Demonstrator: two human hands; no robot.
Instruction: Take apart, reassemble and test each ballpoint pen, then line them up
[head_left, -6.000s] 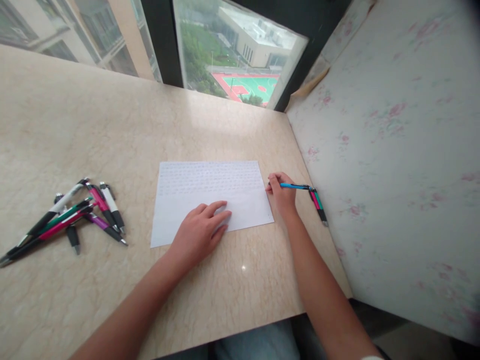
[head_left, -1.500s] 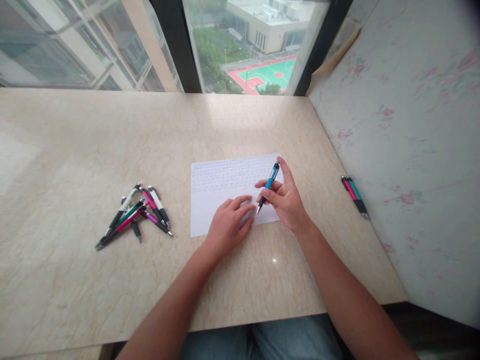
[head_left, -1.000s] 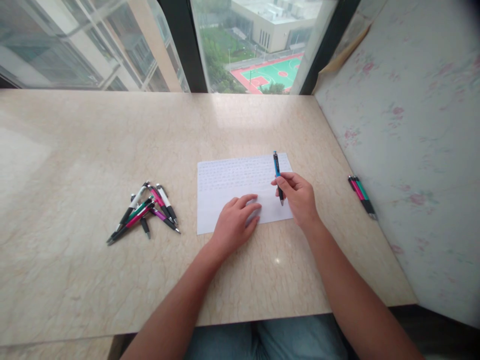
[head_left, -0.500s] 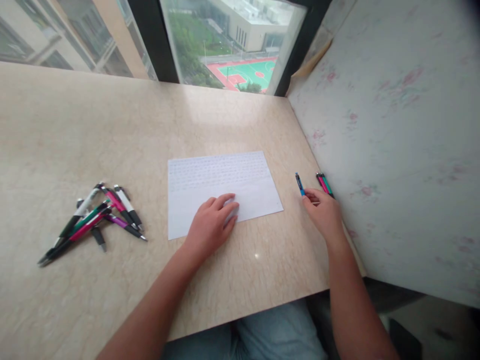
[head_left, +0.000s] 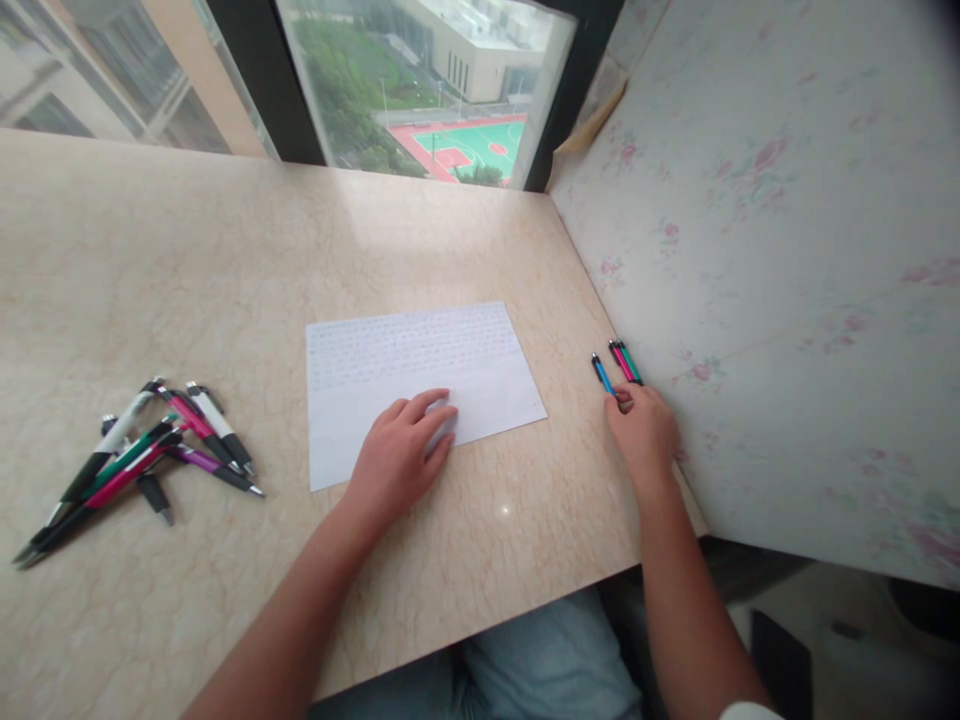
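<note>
While left hand (head_left: 397,455), fingers apart, atop paper (head_left: 420,365), right hand (head_left: 645,432) with grip around blue pen (head_left: 602,373).

Here's the blue click pen (head_left: 603,376), black at its top, slanting close by the bench (head_left: 420,240)'s right edge, top towards the far edge, lower end hidden in the right hand (head_left: 643,425)! Across to the white paper sheet (head_left: 420,372): lying flat, far half lined with handwriting too small to read.
</note>
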